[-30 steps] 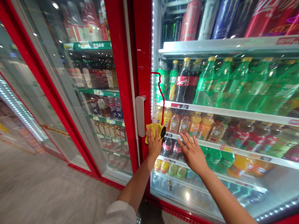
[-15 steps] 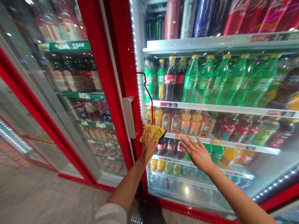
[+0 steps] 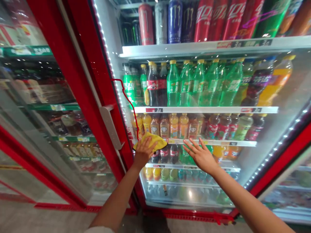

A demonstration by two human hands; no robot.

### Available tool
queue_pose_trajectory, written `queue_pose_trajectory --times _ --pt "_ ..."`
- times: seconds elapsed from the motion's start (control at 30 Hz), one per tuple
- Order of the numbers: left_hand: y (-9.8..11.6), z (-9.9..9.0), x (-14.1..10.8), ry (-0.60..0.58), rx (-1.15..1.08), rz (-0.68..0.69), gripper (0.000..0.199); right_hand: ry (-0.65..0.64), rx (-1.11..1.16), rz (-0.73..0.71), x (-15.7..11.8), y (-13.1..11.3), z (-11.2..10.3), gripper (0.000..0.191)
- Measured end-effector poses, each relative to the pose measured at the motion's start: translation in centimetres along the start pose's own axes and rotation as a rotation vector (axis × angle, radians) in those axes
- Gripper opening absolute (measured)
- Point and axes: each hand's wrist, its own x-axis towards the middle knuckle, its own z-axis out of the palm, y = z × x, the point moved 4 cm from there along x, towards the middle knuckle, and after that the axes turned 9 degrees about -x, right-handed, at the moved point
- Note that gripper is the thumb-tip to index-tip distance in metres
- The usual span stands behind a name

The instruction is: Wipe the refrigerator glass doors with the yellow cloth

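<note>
My left hand (image 3: 143,152) lies flat with its fingers over a yellow cloth (image 3: 155,142), which it presses against the glass door of a lit drinks cooler. The cloth has a dark edge and spreads out to the right of my fingers. To the right, my right hand (image 3: 201,156) is open with its fingers spread, in front of the same glass; whether its fingertips touch the pane I cannot tell. Left of the cloth is the door's grey handle (image 3: 111,127) on the red door frame (image 3: 97,74). A thin red wavy line (image 3: 131,103) runs down to the cloth.
Behind the glass, shelves hold energy drink cans (image 3: 175,21), green soda bottles (image 3: 186,82) and juice bottles (image 3: 173,124). Another red-framed cooler with green-edged shelves (image 3: 55,107) stands at the left. A further lit case (image 3: 289,191) is at the right. Grey floor (image 3: 60,220) lies below.
My view has swung to the right, so the cooler sits further left in the picture. My left hand with the cloth has slid right, away from the handle. My right hand has also shifted right.
</note>
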Motion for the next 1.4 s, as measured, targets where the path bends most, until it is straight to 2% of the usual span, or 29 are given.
queue_pose_trajectory --times 0.03,0.1,0.13,0.2,0.3,0.4,0.47,0.53,0.63,0.7,0.77,0.83,0.9,0.93,0.97,1.03,1.1,1.2,1.27,1.3,1.4 --pt "0.5 -0.5 1.3 0.071 0.011 -0.094 0.055 -0.004 0.001 0.012 -0.3 0.4 0.0 0.061" --pt "2.8 -0.9 4.3 0.209 0.014 -0.236 0.064 -0.008 0.008 0.036 -0.6 0.8 0.0 0.062" --pt "4.5 -0.7 5.7 0.234 0.003 -0.252 0.065 -0.011 0.012 0.046 -0.7 0.9 0.0 0.062" --pt "7.7 0.3 7.6 0.206 -0.032 -0.206 0.065 -0.02 0.019 0.061 -1.1 1.0 0.1 0.061" --pt "10.2 2.5 6.8 0.068 -0.095 -0.052 0.061 -0.037 0.016 0.077 -2.3 1.9 0.4 0.058" --pt "9.8 4.0 3.5 -0.065 -0.149 0.09 0.054 -0.045 0.012 0.087 -3.9 3.7 0.5 0.058" --pt "9.3 4.0 2.5 -0.013 -0.133 0.001 0.052 -0.049 0.007 0.085 -4.8 5.1 0.6 0.06" --pt "10.0 3.6 3.4 0.13 -0.1 -0.166 0.053 -0.048 0.001 0.074 -5.3 6.1 0.7 0.062" --pt "13.6 3.0 7.4 0.316 -0.055 -0.355 0.07 -0.028 -0.003 0.075 -5.6 6.8 0.8 0.061" --pt "16.5 3.5 10.2 0.288 -0.054 -0.322 0.075 -0.01 -0.002 0.091 -5.9 6.8 0.7 0.059" --pt "18.2 4.5 11.2 0.168 -0.06 -0.18 0.075 0.002 0.002 0.101 -6.3 6.8 0.8 0.058" --pt "18.4 5.7 9.9 0.015 -0.074 0.024 0.075 0.005 0.001 0.1 -7.0 6.8 0.8 0.057" --pt "17.2 6.6 6.9 -0.109 -0.089 0.214 0.074 0.001 -0.008 0.107 -7.7 6.9 0.9 0.056" --pt "16.1 6.7 5.4 -0.119 -0.086 0.235 0.07 -0.002 -0.014 0.117 -8.1 7.0 0.9 0.057" --pt "15.0 6.7 4.3 -0.089 -0.077 0.197 0.066 -0.006 -0.02 0.132 -8.3 7.2 0.9 0.057" --pt "13.1 6.2 3.6 0.021 -0.049 0.042 0.062 -0.011 -0.027 0.165 -8.6 7.5 0.7 0.059" --pt "12.9 5.4 5.1 0.114 -0.044 -0.088 0.064 -0.019 -0.029 0.199 -8.5 7.6 0.4 0.061" --pt "15.2 4.6 9.6 0.161 -0.084 -0.138 0.076 -0.025 -0.034 0.265 -7.8 7.4 -0.1 0.063" --pt "17.0 4.6 11.8 0.15 -0.105 -0.075 0.079 -0.023 -0.042 0.311 -7.3 7.1 -0.2 0.063" --pt "17.7 4.9 12.1 0.14 -0.102 -0.013 0.078 -0.021 -0.046 0.329 -7.2 6.9 -0.1 0.062" --pt "18.0 6.4 9.9 0.114 -0.075 0.233 0.073 -0.025 -0.052 0.355 -7.4 6.1 0.3 0.059"
